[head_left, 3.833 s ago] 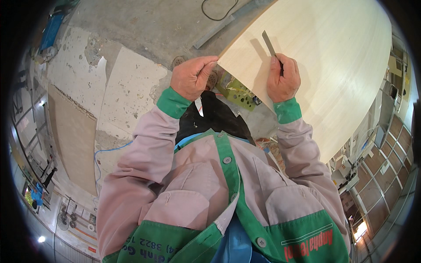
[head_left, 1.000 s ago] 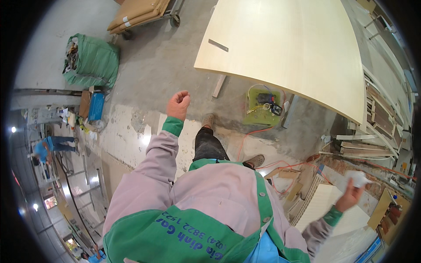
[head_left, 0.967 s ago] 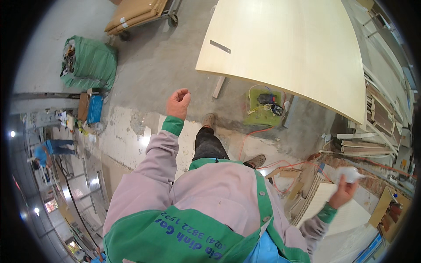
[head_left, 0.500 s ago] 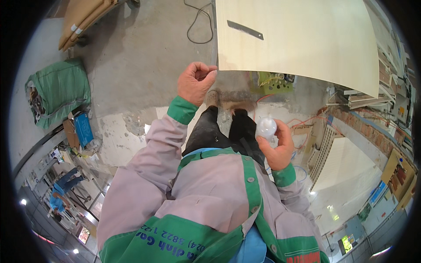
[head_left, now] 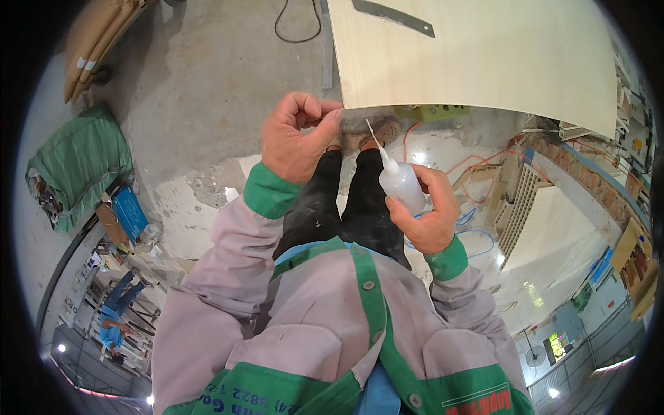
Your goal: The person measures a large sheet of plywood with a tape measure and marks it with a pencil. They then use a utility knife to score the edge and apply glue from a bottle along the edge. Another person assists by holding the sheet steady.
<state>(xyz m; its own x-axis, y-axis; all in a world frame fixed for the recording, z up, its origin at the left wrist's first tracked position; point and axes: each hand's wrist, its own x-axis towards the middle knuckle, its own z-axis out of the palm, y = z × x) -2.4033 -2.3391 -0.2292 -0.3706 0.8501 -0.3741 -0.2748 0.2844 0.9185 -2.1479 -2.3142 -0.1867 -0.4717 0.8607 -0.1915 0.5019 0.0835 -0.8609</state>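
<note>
A translucent white squeeze bottle (head_left: 402,187) with a long thin nozzle is gripped by the thumb and fingers of my right hand (head_left: 434,214). Its nozzle tip points up and slightly left, a little short of the front edge of a pale wooden board (head_left: 477,66). My left hand (head_left: 294,138) is at the board's near left corner, thumb and index finger pinched together. Whatever lies between these fingertips is too small to make out. On the board's far part lies a dark flat metal strip (head_left: 394,17) with a hole at one end.
Below the board's front edge a green perforated piece (head_left: 432,112) shows in part. Orange hoses (head_left: 477,162) and blue hoses (head_left: 477,228) run over the floor at right. A green covered bundle (head_left: 79,162) stands at left. Another person (head_left: 114,318) is far off at lower left.
My right hand has tilted the bottle, so its long nozzle now shows, pointing toward the board. The left hand stays pinched by the corner. The whole view has shifted slightly.
</note>
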